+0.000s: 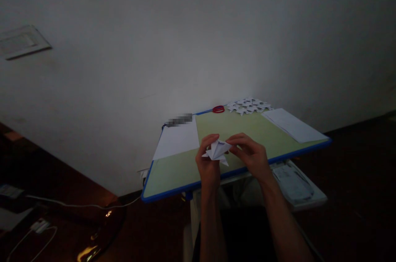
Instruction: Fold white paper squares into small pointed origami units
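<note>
Both of my hands are raised over the front part of a pale green table (176, 175) with a blue rim. Between them is a white folded-paper figure (218, 150) with several pointed flaps sticking out. My left hand (208, 165) is closed around its left side, thumb and fingers bent about the folds. With pinched fingertips, my right hand (252, 156) grips the figure's right-hand tip. Some of the lower folds are hidden by the fingers.
Several white folded-paper pieces (247, 106) lie together at the back right. Red-handled scissors (218, 109) rest on the rear edge. A white sheet (179, 138) lies at the left, a paper stack (292, 125) at the right. Below juts an open drawer (315, 202).
</note>
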`<action>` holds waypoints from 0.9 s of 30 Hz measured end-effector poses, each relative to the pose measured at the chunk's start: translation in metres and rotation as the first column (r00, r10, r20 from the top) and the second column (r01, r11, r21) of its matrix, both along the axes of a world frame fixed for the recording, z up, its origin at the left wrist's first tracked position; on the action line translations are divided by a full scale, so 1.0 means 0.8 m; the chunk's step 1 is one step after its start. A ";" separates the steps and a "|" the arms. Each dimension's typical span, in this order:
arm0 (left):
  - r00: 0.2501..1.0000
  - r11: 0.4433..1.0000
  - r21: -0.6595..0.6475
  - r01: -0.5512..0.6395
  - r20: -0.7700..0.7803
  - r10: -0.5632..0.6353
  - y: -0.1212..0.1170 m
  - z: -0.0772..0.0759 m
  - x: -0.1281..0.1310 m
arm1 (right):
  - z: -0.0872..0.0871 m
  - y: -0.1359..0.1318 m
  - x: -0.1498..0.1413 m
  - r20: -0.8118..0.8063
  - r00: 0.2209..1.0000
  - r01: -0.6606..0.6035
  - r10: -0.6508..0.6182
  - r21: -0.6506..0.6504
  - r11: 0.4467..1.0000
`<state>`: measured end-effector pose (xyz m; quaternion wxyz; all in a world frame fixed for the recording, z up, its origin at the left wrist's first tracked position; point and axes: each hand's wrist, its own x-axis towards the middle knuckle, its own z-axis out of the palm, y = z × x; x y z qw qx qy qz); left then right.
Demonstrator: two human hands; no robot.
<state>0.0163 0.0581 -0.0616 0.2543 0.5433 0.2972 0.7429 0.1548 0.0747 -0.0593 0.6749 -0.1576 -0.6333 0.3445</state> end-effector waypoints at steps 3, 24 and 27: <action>1.000 0.998 0.051 0.025 0.009 -0.026 -0.005 0.006 0.002 | 0.000 -0.003 0.003 0.005 1.000 -0.016 0.016 -0.004 1.000; 0.977 0.989 0.143 -0.028 -0.203 0.057 -0.035 0.035 -0.005 | 0.007 -0.012 0.012 0.022 0.997 -0.071 0.071 0.012 0.997; 0.977 0.990 0.139 -0.033 -0.205 0.062 -0.037 0.037 -0.004 | 0.007 -0.012 0.011 0.017 0.997 -0.070 0.070 0.006 0.998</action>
